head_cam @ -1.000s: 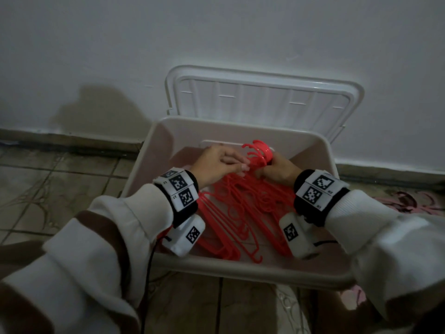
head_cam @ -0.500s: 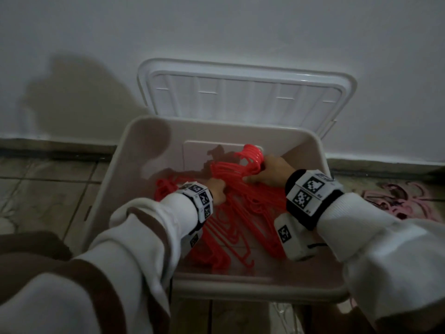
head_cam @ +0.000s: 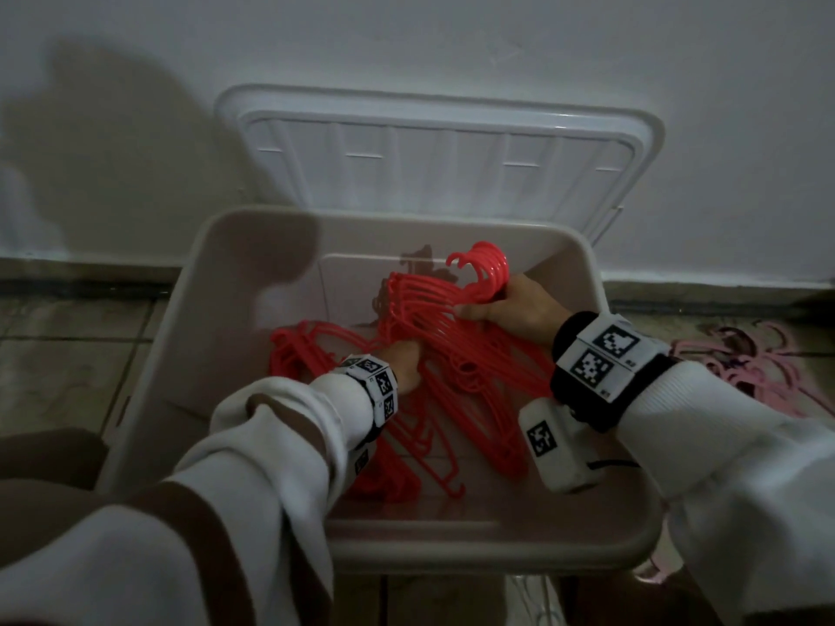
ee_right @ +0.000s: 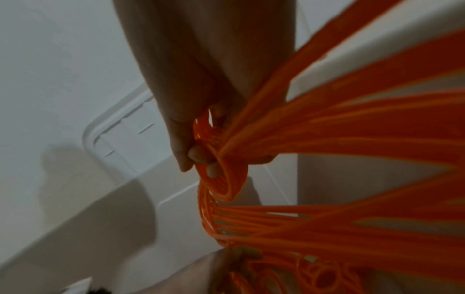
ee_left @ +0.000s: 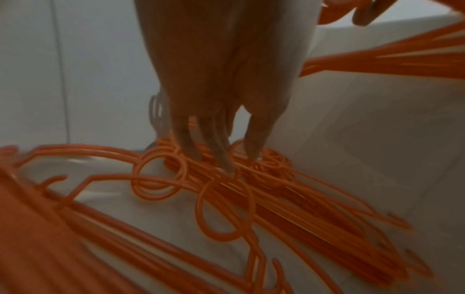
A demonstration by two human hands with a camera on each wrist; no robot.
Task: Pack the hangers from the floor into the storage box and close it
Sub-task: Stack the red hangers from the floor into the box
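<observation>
Your left hand (head_cam: 402, 363) has dropped from the hooks to press straight fingers on red hangers (head_cam: 452, 350) in the storage box (head_cam: 452, 535); your right hand (head_cam: 510, 305) grips their necks. Pink hangers (head_cam: 745, 368) remain on the floor.

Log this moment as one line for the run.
right hand grips red hangers | left hand presses hangers in box | lid open

No readable words, brand names or numbers appear anywhere; the only markings are black-and-white square coded tags on the wristbands (head_cam: 603, 359) and on the white camera units (head_cam: 549, 445) strapped under both wrists, with tiny print beside them too small to read.
</observation>
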